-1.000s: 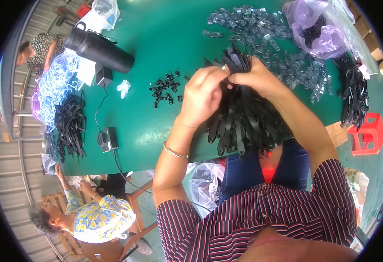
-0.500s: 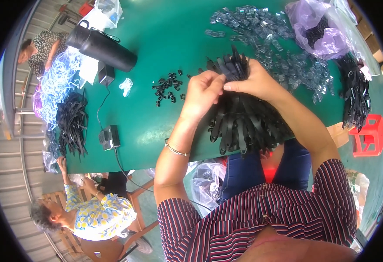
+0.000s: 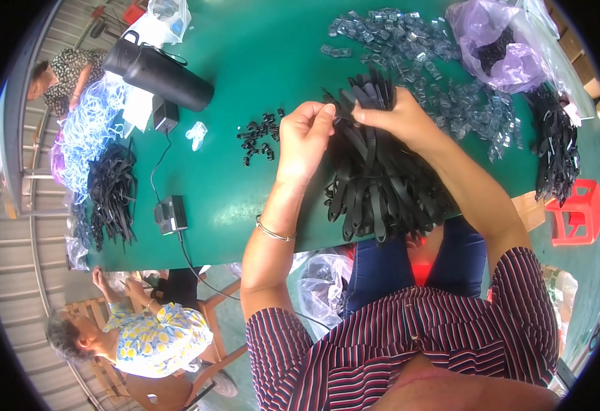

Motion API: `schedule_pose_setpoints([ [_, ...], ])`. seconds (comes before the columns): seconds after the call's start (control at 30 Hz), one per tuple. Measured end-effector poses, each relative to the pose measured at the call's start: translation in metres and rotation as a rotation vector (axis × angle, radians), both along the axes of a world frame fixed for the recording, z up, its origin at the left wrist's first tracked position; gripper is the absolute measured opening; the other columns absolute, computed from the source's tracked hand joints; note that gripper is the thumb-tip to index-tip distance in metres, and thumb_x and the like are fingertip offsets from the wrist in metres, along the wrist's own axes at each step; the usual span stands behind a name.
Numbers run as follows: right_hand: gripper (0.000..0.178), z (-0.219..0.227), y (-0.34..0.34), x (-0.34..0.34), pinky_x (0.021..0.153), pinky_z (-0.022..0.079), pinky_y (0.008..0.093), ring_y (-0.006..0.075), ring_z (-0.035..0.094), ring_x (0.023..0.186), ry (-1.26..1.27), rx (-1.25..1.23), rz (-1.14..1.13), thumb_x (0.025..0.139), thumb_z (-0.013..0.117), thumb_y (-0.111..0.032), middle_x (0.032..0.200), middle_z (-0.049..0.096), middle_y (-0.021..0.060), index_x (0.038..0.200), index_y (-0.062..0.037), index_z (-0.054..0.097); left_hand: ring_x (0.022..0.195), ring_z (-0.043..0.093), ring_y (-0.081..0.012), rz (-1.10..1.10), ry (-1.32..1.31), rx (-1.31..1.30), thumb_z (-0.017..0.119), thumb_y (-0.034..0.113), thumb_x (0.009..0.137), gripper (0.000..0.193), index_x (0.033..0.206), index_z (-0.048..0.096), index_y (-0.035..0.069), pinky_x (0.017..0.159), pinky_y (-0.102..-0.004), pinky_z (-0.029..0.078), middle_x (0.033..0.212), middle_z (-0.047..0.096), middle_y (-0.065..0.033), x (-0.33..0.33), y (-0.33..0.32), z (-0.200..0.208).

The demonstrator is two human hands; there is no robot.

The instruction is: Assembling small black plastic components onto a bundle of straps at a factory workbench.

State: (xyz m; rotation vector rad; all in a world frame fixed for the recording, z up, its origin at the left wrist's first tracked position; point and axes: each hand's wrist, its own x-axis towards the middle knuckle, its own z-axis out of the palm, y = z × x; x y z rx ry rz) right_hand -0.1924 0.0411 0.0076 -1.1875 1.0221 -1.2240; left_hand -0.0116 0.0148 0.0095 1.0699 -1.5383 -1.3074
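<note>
A thick bundle of black straps (image 3: 382,195) fans over the front edge of the green table, its looped lower ends hanging toward my lap. My right hand (image 3: 399,123) is closed around the upper part of the bundle, thumb across the front. Just left of it, my left hand (image 3: 305,133) pinches what looks like one black strap at the bundle's side, thumb against bent fingers. The strap's tip is mostly hidden by those fingers. Small black plastic pieces (image 3: 259,137) lie loose to the left of my left hand.
Clear plastic buckles (image 3: 396,41) spread across the far right, beside a purple bag (image 3: 498,44). More black straps (image 3: 557,144) hang at the right edge. A black bottle (image 3: 159,72), a corded black box (image 3: 170,215) and pale blue cords (image 3: 94,130) lie left. Two people sit leftward.
My left hand has moved left and slightly up, away from my right hand, drawing a strap sideways. My right hand keeps its hold on the bundle.
</note>
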Motion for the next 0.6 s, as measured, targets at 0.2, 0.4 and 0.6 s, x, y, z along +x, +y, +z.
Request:
schedule_pose_setpoints([
  [0.2,0.025,0.003,0.002,-0.002,0.069,0.047,0.0284,0.0154,0.059,0.070,-0.105,0.063,-0.026,0.070,0.068,-0.010,0.078,0.060,0.0077,0.090,0.0018,0.058,0.050,0.044,-0.0035,0.044,-0.227,-0.133,0.058,0.016,0.086,0.017,0.079,0.058,0.001,0.044,-0.0182,0.034,0.062,0.053,0.0014,0.003,-0.005,-0.006],
  [0.4,0.027,0.003,0.001,-0.003,0.071,0.047,0.0293,0.0159,0.060,0.072,-0.128,0.037,0.058,0.072,0.066,-0.010,0.081,0.061,0.0094,0.094,0.0032,0.057,0.059,0.058,-0.0172,0.170,-0.476,-0.348,0.065,0.012,0.074,0.016,0.085,0.062,0.002,0.056,-0.0300,0.045,0.070,0.062,-0.0083,0.041,-0.028,-0.004],
  [0.6,0.023,0.008,0.000,0.007,0.065,0.049,0.0277,0.0147,0.059,0.066,-0.135,0.039,-0.001,0.070,0.066,-0.005,0.076,0.061,0.0081,0.089,0.0030,0.057,0.072,0.059,-0.0277,0.090,-0.864,-0.443,0.067,0.017,0.071,0.021,0.088,0.062,0.007,0.064,-0.0378,0.046,0.082,0.060,-0.0110,0.053,-0.024,0.007],
])
